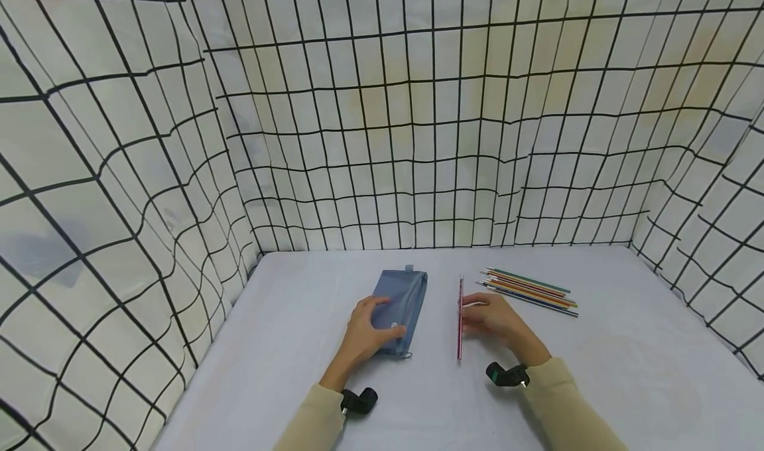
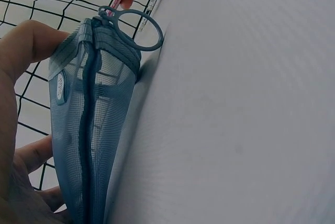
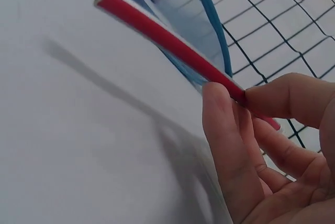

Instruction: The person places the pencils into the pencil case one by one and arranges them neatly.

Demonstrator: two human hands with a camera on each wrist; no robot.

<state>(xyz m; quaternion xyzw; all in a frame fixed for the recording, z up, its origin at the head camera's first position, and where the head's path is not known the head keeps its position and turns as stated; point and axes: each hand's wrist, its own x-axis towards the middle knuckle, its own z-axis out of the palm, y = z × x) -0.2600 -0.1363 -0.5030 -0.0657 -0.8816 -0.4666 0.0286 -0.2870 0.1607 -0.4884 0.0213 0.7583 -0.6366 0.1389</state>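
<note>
A blue mesh zip pencil case (image 1: 398,284) lies on the white table, left of centre. My left hand (image 1: 365,330) holds it, thumb toward the near end and fingers along its side. In the left wrist view, the zip runs along the case (image 2: 112,109), and a loop (image 2: 161,38) sticks out at one end. To the right of the case, my right hand (image 1: 489,315) pinches a red pencil (image 1: 459,338) between thumb and fingertips. Seen from the right wrist, the pencil (image 3: 167,45) is raised above the table, its shadow below and its blunt end pointing away from the hand.
Several coloured pencils (image 1: 531,290) lie side by side on the white table (image 1: 430,411), beyond and right of my right hand. White walls with a black grid net (image 1: 418,126) stand around the table's back and sides.
</note>
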